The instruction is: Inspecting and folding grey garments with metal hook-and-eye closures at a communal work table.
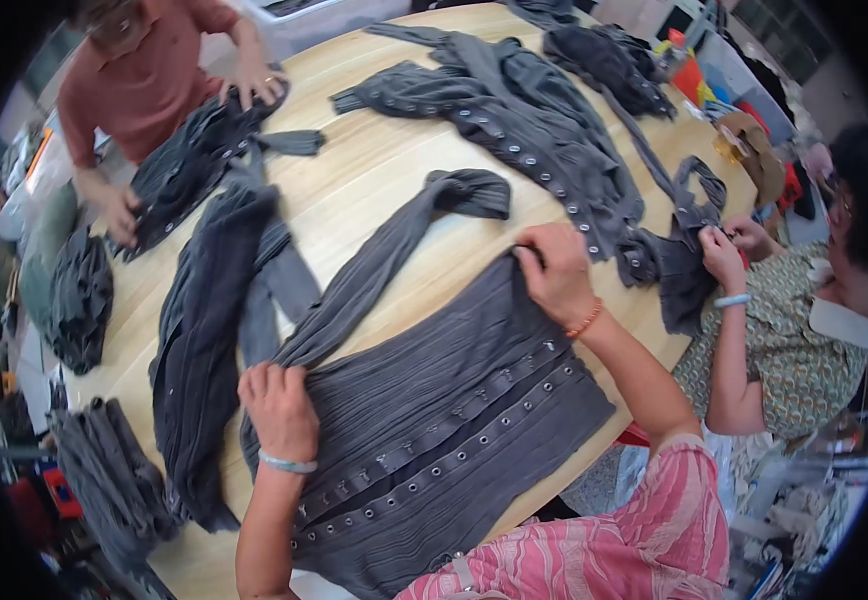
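Spread before me on the table is a dark grey ribbed top (404, 400). Its front opening runs slantwise across it, with metal hooks along one edge and eyelets along the other. One long sleeve (374, 270) stretches away from it toward the table's middle. My left hand (282, 410), wearing a pale bracelet, is closed on the top's left edge by that sleeve. At the far right corner, my right hand (557, 270), with an orange bead bracelet, pinches the fabric between thumb and fingers.
More dark garments with eyelets lie on the pale wooden table (344, 140), including a large one (544, 140) and a bunched one (209, 350). A person in a red shirt (154, 70) handles one opposite; another in a patterned top (784, 340) works at right. A folded stack (114, 475) sits left.
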Motion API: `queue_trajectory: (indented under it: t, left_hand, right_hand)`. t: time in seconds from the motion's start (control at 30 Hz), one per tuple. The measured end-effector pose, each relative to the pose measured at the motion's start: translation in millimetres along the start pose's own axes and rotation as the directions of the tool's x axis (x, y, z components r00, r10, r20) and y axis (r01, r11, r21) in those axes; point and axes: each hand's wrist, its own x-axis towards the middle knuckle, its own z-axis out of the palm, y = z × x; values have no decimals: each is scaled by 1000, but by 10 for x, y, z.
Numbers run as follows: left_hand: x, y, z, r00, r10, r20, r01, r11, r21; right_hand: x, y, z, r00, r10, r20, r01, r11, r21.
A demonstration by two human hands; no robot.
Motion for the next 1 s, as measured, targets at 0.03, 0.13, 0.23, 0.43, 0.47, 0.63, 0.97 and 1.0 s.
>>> queue_trajectory:
  t: [0.03, 0.13, 0.23, 0.43, 0.47, 0.63, 0.97, 1.0]
  left_hand:
    - [-7, 11, 14, 999, -27, -18, 27, 1000, -4]
    - [-67, 17, -16, 990, -142, -13, 143, 988, 53]
    - [-105, 34, -57, 980, -198, -1, 195, 968, 156]
    - [-530, 480, -719, 985, -110, 135, 125, 986, -107]
    - [-631, 488, -811, 977, -96, 191, 125, 981, -149]
    - [-1145, 257, -844, 934, -145, 326, 200, 969, -144]
    - [-1643, 67, -749, 963, -65, 261, 48, 996, 69]
    - [-1642, 72, -764, 962, -55, 269, 26, 993, 113]
  right_hand:
    - [-5, 41, 110, 1000, 5, 11, -6, 1000, 21]
    - [28, 36, 349, 999, -18, 51, 21, 998, -63]
    - [-23, 150, 322, 997, 16, 82, -1, 984, -180]
    - [-271, 158, -523, 982, 107, 155, -105, 994, -26]
    - [-335, 106, -633, 972, 49, 230, -61, 997, 47]
    - [-762, 108, -783, 893, -21, 449, -27, 995, 100]
    - [-973, 152, -767, 869, -192, 456, 196, 980, 38]
    - [-1009, 156, -772, 872, -189, 452, 201, 979, 21]
